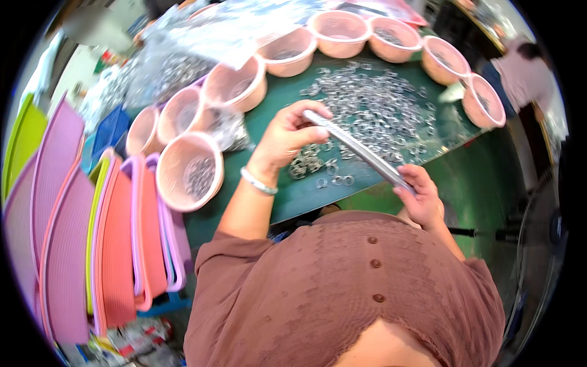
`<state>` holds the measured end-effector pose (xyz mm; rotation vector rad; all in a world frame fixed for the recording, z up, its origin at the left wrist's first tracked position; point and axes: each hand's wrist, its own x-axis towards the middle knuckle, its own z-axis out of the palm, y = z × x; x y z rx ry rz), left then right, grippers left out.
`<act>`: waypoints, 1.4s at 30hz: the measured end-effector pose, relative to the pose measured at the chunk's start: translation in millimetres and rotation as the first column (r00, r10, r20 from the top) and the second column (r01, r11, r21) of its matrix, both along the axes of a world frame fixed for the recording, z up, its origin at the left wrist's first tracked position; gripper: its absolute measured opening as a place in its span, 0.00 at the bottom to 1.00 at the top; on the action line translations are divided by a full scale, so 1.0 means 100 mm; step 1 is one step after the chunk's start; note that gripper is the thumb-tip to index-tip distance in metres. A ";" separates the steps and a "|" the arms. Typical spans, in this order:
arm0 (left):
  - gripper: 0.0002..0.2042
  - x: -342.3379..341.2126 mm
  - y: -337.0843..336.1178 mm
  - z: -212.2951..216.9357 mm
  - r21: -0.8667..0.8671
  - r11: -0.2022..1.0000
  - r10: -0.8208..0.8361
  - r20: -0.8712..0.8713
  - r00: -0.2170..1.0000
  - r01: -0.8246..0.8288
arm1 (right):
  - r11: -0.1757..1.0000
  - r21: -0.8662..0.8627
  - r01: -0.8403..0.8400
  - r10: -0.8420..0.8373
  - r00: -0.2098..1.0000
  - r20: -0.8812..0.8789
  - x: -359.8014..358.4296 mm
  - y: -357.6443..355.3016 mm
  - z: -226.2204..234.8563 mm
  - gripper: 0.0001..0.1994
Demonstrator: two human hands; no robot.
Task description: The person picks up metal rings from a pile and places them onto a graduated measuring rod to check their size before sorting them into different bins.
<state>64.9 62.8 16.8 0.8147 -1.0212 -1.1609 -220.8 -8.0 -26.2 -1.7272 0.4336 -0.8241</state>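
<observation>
Brown shirt [342, 263] filling foreground; 2 hands grasping 1 grey rod [361, 150], slanting down to R.
L hand [293, 131] gripping rod's upper end, thumb vs. fingers, over green table [275, 207]; R hand [422, 196] pinching lower end, which is showing past table's near edge. Small silvery rings [373, 104] lying loose mid-table, too many to ct. Min. 9 pink baskets [340, 50] lining L, far & far-R edges. Strip of tabletop showing btwn rings & near edge, leaving some room.
</observation>
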 end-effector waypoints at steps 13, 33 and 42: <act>0.09 0.15 1.05 0.32 -0.415 0.691 0.672 0.069 0.737 -0.592 | 0.980 0.063 -0.188 0.192 0.978 -0.075 -0.06 0.07 0.12 0.18; 0.08 0.36 1.65 0.43 -0.694 0.147 0.555 0.648 -0.522 -0.705 | 0.969 0.242 -0.059 0.059 0.998 0.005 -0.10 0.04 0.13 0.17; 0.09 0.32 1.70 0.40 -0.635 0.137 0.786 0.537 -0.306 -0.761 | 0.963 0.270 -0.008 0.023 0.998 -0.052 -0.07 0.04 0.11 0.18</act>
